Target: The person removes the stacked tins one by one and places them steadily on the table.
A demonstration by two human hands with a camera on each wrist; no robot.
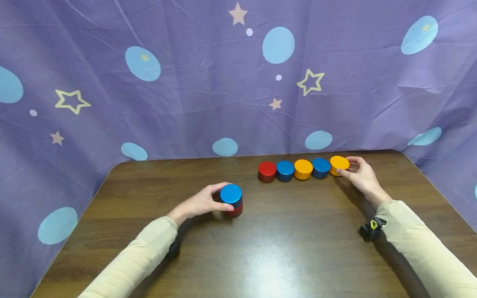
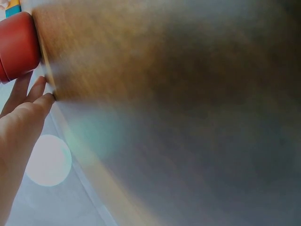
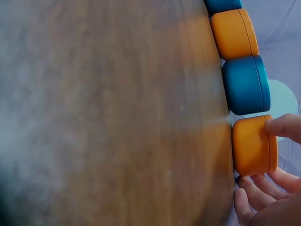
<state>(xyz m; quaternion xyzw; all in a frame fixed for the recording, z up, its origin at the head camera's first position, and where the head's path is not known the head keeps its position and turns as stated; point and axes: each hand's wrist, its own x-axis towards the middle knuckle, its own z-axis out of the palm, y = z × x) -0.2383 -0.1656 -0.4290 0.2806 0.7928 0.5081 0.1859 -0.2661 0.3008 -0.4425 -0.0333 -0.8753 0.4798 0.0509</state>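
On the table (image 1: 261,256): a dark wood-grain top is seen, glossy, with a glare patch near the front edge.
Row at the back: five short round pucks are lined up touching, red puck (image 1: 267,171), blue, orange, blue, and the end orange puck (image 1: 339,164) at the right.
Right hand (image 1: 359,174): the end orange puck is pinched at its rim, thumb on one side and curled fingers (image 3: 254,197) on the other.
Left hand (image 1: 201,203): fingers are curled round a two-high stack, the blue puck (image 1: 231,194) set on a lower red puck (image 1: 235,212), nearer the front and well apart from the row.
Handling: the pucks are judged rigid and smooth-sided, probably light but somewhat slippery; a hold across the side wall is judged safest, and the stack is best steadied at the seam.
Room: a purple cloth (image 1: 186,91) with stars and pale blue discs is hung behind and to both sides.
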